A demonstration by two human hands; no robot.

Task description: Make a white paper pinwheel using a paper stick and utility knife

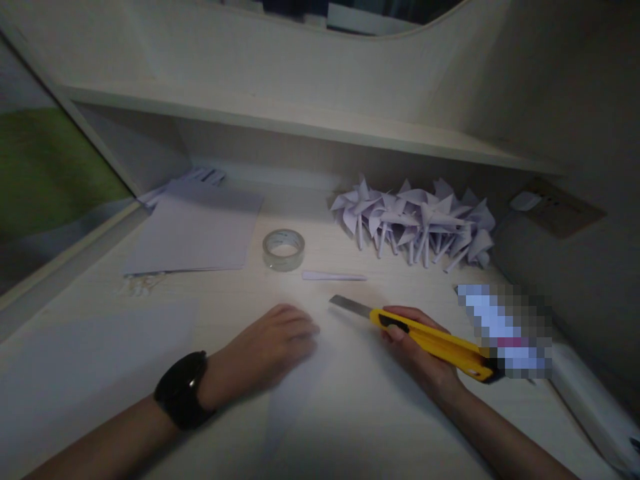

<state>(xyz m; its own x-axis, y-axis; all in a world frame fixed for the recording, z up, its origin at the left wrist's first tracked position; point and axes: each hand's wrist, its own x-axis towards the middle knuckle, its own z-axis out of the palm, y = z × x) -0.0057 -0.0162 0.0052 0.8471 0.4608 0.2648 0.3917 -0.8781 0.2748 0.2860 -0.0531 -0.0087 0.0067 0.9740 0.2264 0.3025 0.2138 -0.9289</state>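
Note:
My right hand [415, 353] grips a yellow utility knife [430, 340], thumb by the black slider. Its long blade is out and points left, toward my other hand. My left hand [270, 343], with a black watch on the wrist, is low over the desk, fingers bent and close together, slightly blurred. Under and below those fingers lies a faint pale piece of paper [295, 397]; the exact contact at the fingertips is hidden. Just beyond the hands are a thin rolled paper stick [334, 276] and a roll of clear tape [283, 251].
Several paper pinwheels [425, 217] lie piled at the back right. A stack of white sheets [200, 227] is at the back left, small pale bits [143, 285] at its front edge. Another sheet [100, 353] lies front left. A pixelated object [503, 327] is at right. A shelf [300, 120] overhangs the back.

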